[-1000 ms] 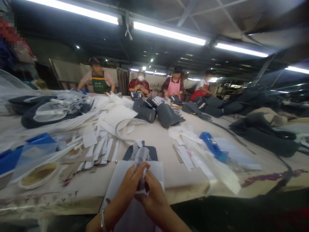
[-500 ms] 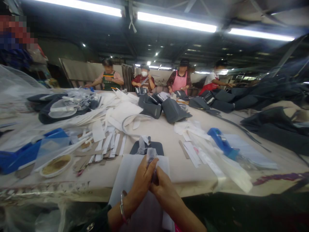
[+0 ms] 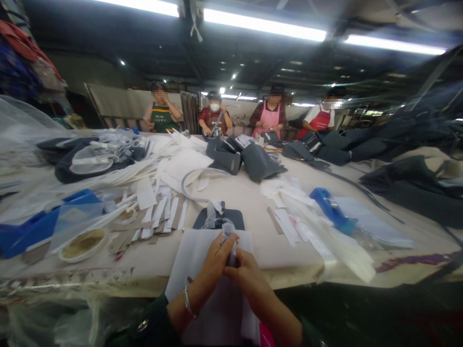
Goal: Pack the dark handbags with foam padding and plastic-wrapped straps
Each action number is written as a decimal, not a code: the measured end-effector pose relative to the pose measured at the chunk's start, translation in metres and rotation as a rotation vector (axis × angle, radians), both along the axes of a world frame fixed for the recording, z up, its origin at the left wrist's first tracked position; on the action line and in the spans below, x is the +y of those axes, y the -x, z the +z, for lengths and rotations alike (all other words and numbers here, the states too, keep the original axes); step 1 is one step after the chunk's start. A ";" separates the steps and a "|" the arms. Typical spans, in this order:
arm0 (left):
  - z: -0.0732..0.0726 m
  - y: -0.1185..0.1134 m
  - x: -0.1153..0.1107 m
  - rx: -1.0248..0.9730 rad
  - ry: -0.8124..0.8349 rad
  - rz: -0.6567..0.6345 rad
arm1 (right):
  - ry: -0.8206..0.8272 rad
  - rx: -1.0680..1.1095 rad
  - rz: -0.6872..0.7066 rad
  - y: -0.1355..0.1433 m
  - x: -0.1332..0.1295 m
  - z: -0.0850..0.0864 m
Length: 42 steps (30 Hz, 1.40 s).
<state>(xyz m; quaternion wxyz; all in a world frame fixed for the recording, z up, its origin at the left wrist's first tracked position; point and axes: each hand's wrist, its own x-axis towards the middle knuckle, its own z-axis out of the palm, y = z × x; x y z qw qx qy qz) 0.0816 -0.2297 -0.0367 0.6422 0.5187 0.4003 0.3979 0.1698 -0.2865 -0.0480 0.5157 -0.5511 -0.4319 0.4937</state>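
My left hand (image 3: pixel 216 258) is closed around a narrow dark piece with a thin translucent wrapping (image 3: pixel 228 229) sticking up at its top. My right hand (image 3: pixel 247 273) grips the same piece from the other side, thumb and fingers pressed together. Its lower part is hidden by my fingers. Beneath both hands lies a white sheet (image 3: pixel 188 250) that hangs past the table edge. Just beyond the sheet shows the dark grey end of a bag-like item (image 3: pixel 237 219), with more crumpled thin wrapping (image 3: pixel 212 214) on it.
On the table (image 3: pixel 260 250), cut strips (image 3: pixel 168 209), a round dish (image 3: pixel 83 245) and a blue tray (image 3: pixel 32 231) lie left. A blue tape dispenser (image 3: pixel 333 209) and white strips (image 3: pixel 289 226) lie right. Dark grey bags (image 3: pixel 258 161) stand farther back; several people work across the table.
Both hands stay closed on the wrapped piece; my right-hand fingers have shifted slightly up along it. Across the table, the person in the green apron has raised a hand toward the head.
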 end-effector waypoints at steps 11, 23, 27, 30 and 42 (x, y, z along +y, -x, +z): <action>-0.013 -0.003 0.021 -0.081 0.131 -0.105 | -0.411 -0.287 0.100 -0.012 -0.005 -0.016; -0.015 0.036 0.017 0.104 0.098 -0.253 | -0.487 -0.411 0.099 -0.018 -0.005 -0.020; -0.015 0.029 0.009 -0.117 0.304 -0.238 | -0.543 -0.539 0.120 -0.026 -0.007 -0.029; -0.014 0.025 0.004 -0.102 0.274 -0.156 | -0.510 -0.710 -0.104 -0.031 -0.022 -0.032; -0.040 0.015 -0.035 -0.173 0.183 -0.066 | -0.002 -0.772 -0.442 -0.002 -0.069 -0.048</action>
